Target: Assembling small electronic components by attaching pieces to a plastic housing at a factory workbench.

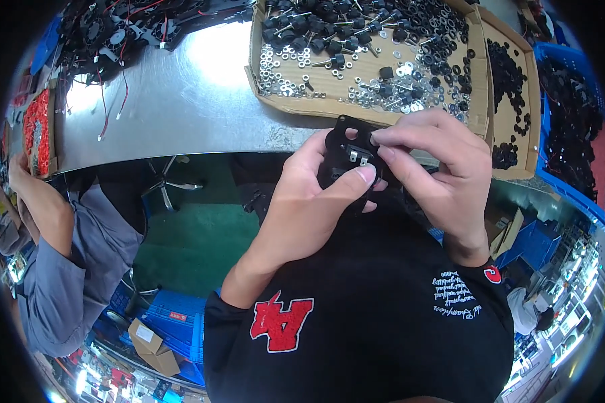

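Held above the bench's near edge is a flat black plastic part (345,131) with holes and two bright metal prongs (358,158). My left hand (302,205) is closed around its left and lower sides, the thumb pressed just below the prongs. At the part's upper right edge, the thumb and index finger of my right hand (444,158) come together in a pinch. Whatever small piece is between those fingertips is mostly hidden. Just beyond both hands lies a cardboard tray (302,109) of black-headed screws (333,62), metal nuts (286,84) and black rings (444,43).
Another cardboard tray (528,144) holds black rings, beside a blue crate (571,191) of black parts. Black fans with wires (117,37) lie on the metal bench (175,101) at the far left. A co-worker in a grey sleeve (60,285) reaches toward red pieces (37,134).
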Demonstrator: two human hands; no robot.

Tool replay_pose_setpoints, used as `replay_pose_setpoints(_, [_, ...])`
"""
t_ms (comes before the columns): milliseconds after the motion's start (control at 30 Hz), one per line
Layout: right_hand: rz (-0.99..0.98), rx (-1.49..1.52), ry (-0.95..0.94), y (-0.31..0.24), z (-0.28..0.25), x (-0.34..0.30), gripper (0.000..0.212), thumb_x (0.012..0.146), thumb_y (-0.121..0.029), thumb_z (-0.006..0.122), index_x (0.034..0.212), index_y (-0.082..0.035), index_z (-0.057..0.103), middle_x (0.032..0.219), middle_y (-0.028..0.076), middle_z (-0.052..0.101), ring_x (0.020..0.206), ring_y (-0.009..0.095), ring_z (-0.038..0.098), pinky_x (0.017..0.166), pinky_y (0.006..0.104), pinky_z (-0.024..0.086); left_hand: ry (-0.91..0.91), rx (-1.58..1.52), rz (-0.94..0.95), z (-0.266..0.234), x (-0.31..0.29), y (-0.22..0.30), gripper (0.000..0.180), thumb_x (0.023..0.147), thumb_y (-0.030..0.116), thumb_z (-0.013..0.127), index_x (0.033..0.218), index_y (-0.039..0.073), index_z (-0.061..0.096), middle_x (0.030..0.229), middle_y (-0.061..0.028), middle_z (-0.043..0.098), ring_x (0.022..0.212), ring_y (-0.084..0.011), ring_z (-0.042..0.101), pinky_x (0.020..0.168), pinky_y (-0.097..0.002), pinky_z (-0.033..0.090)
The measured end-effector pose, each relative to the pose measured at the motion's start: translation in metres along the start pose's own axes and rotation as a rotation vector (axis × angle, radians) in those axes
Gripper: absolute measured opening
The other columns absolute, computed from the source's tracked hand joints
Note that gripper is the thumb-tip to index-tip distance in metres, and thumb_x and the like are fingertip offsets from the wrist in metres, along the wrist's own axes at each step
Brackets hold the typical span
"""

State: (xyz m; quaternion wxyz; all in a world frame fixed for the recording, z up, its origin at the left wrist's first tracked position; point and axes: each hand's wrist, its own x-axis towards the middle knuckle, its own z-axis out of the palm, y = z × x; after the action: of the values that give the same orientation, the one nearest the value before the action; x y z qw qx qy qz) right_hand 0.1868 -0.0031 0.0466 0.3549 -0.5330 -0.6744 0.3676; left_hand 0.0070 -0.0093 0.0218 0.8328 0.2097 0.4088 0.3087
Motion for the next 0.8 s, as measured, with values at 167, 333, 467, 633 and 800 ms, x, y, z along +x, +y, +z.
replay_pose_setpoints(167, [-0.327, -0.425, 0.083, 0.009, 0.003, -0.001, 0.023, 0.072, 0.005, 0.073, 0.094, -0.001, 0.072, 0.086, 0.01, 0.066, 0.071, 0.021, 0.065, 0.063, 0.0287, 0.051, 0.045, 0.041, 0.048, 0.001, 0.001, -0.001, 0.042, 0.092, 0.008, 0.06, 0.128, -0.003, 0.044, 0.107, -0.0096, 0.062, 0.092, -0.0142, 0.065, 0.074, -0.0278, 0.057])
replay_pose_setpoints(333, [-0.535, -0.558, 0.054, 0.016, 0.003, 0.006, 0.022, 0.072, 0.005, 0.072, 0.093, 0.0, 0.071, 0.083, 0.011, 0.066, 0.069, 0.022, 0.065, 0.06, 0.0294, 0.052, 0.122, 0.219, 0.21, 0.001, 0.003, -0.008, 0.038, 0.091, 0.003, 0.059, 0.126, -0.005, 0.045, 0.103, -0.0091, 0.063, 0.089, -0.0121, 0.064, 0.071, -0.0261, 0.054])
replay_pose_setpoints(467, [-0.327, -0.179, 0.071, 0.012, -0.004, 0.005, 0.019, 0.073, 0.008, 0.068, 0.091, 0.004, 0.069, 0.082, 0.011, 0.067, 0.071, 0.018, 0.065, 0.061, 0.0268, 0.051, 0.141, 0.172, 0.207, 0.002, 0.002, -0.007, 0.038, 0.091, 0.004, 0.06, 0.126, -0.005, 0.044, 0.104, -0.0094, 0.063, 0.088, -0.0126, 0.064, 0.07, -0.026, 0.054])
replay_pose_setpoints(633, [-0.042, 0.24, 0.106, 0.018, -0.006, -0.001, 0.019, 0.076, 0.01, 0.063, 0.094, 0.007, 0.069, 0.082, 0.013, 0.068, 0.071, 0.016, 0.065, 0.065, 0.0253, 0.05, 0.13, 0.145, 0.173, 0.003, 0.004, -0.01, 0.04, 0.089, 0.006, 0.063, 0.125, -0.002, 0.046, 0.106, -0.0113, 0.063, 0.09, -0.019, 0.067, 0.075, -0.032, 0.059])
replay_pose_setpoints(800, [-0.273, -0.015, 0.031, 0.021, -0.006, 0.005, 0.025, 0.072, 0.011, 0.066, 0.096, 0.005, 0.071, 0.081, 0.014, 0.069, 0.07, 0.018, 0.066, 0.065, 0.0255, 0.051, 0.123, 0.124, 0.146, 0.003, 0.004, -0.009, 0.04, 0.089, 0.007, 0.063, 0.125, -0.002, 0.047, 0.107, -0.0114, 0.063, 0.091, -0.0187, 0.067, 0.075, -0.0323, 0.06])
